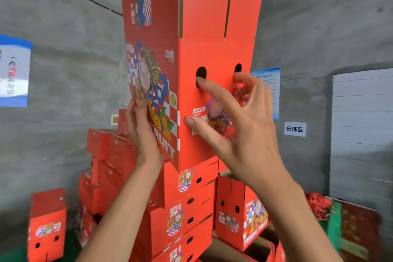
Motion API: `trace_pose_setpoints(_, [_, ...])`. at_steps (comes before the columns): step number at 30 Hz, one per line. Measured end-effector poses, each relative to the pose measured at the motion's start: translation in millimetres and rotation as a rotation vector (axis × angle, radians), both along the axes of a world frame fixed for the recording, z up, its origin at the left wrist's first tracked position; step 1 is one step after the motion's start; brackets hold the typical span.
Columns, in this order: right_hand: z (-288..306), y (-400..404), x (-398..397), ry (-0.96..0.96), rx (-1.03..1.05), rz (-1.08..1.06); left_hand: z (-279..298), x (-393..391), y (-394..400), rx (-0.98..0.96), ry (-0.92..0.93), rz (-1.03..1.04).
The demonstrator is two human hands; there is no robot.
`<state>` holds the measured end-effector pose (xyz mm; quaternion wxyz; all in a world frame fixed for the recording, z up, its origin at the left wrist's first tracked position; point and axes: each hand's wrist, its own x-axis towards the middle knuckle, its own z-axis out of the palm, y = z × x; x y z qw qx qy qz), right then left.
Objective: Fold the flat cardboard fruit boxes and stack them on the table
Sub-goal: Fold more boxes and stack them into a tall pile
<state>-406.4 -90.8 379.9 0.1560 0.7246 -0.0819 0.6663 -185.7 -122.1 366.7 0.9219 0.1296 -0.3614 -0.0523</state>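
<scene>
A red printed fruit box (191,53) stands tall and upright on top of a stack of folded red boxes (189,208), its top flaps open and pointing up. My left hand (140,130) lies flat against its left printed face, fingers straight. My right hand (231,117) is spread over the right face, with the thumb on the cardboard near the corner and the fingertips at the two oval holes. The box's bottom end is hidden behind my hands and the stack.
More folded red boxes stand around: one at the lower left (47,223), a leaning pile (108,155) behind, one at the right (240,210). Grey concrete walls carry posters (14,70). A grey panelled door (361,134) is at the right, red shredded material (318,204) below it.
</scene>
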Motion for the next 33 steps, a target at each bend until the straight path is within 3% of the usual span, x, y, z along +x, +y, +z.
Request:
trace_pose_setpoints(5, [18,2,-37,-0.039,-0.049,-0.133,31,-38,-22,-0.041,-0.093,-0.060])
trace_pose_setpoints(12, [33,-47,-67,-0.049,0.014,-0.365,67,-94,-94,0.189,-0.375,-0.272])
trace_pose_setpoints(18, [42,-133,-81,-0.023,0.162,-0.388,66,-131,-150,0.342,-0.424,-0.026])
trace_pose_setpoints(25, [44,-265,-74,0.108,0.363,-0.352,67,-161,-228,0.563,-0.632,0.165])
trace_pose_setpoints(29, [36,-340,-52,0.249,0.476,-0.366,70,-159,-263,0.741,-0.638,0.185])
trace_pose_setpoints(33, [28,-388,-19,0.318,0.533,-0.250,68,-143,-291,0.803,-0.667,0.217])
